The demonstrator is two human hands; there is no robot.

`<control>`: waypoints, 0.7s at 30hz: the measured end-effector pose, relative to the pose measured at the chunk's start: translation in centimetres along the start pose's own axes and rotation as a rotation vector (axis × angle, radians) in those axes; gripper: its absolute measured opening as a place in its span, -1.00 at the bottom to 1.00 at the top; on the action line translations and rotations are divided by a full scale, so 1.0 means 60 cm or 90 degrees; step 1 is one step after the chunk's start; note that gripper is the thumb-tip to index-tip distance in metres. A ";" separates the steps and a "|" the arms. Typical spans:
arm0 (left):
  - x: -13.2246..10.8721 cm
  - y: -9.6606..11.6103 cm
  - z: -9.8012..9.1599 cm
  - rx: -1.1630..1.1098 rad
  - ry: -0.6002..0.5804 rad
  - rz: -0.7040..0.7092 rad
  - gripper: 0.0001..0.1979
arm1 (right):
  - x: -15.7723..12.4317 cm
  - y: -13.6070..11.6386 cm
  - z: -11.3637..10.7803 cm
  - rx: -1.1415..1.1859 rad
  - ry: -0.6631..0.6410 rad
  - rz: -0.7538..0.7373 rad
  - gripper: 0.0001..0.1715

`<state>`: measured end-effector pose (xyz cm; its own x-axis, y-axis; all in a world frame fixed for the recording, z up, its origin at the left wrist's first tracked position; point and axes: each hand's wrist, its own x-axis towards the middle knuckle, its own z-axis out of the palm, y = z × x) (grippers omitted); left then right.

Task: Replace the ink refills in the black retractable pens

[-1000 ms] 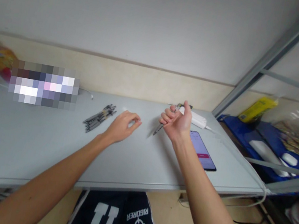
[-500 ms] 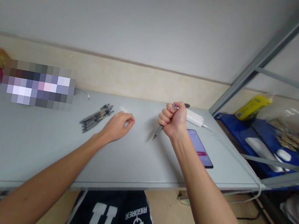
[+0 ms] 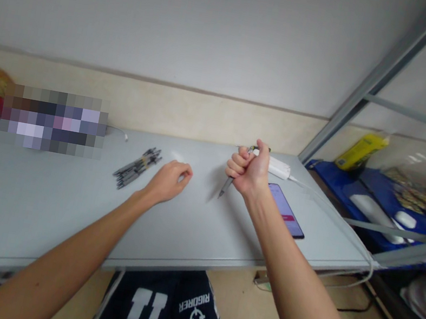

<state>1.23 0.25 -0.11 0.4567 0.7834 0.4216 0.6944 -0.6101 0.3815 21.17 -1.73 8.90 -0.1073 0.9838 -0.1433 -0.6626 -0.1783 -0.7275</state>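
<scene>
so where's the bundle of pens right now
In the head view the bundle of pens lies on the grey table, left of centre, just beyond and to the left of the left hand, well apart from the phone.

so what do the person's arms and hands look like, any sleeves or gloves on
Both arms are bare up to the picture's edge: no sleeves show. The left hand and right hand wear no gloves, and no rings, watch or bands are visible on hands or wrists. No markings or cables on either arm.
</scene>
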 end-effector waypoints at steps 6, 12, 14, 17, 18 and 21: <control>0.000 -0.002 0.001 0.003 0.000 0.012 -0.83 | 0.000 0.001 0.002 -0.035 0.033 -0.038 -0.50; 0.000 0.001 0.001 0.009 -0.001 0.013 -0.84 | -0.002 0.004 0.008 -0.050 0.044 -0.029 -0.57; 0.000 0.001 0.001 0.008 -0.003 0.013 -0.84 | -0.003 0.007 0.009 -0.049 0.048 -0.053 -0.60; 0.000 0.000 0.000 0.010 -0.004 0.012 -0.83 | -0.002 0.009 0.007 -0.063 0.038 -0.071 -0.57; 0.000 0.000 0.000 0.012 -0.003 0.013 -0.83 | -0.001 0.009 0.006 -0.069 0.037 -0.069 -0.55; 0.000 -0.001 0.000 0.014 -0.001 0.018 -0.83 | 0.001 0.007 0.002 -0.077 0.057 -0.056 -0.58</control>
<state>1.17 0.29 -0.17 0.4775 0.7658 0.4307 0.6934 -0.6295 0.3506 20.80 -1.73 8.64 0.0162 0.9913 -0.1309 -0.5716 -0.0982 -0.8146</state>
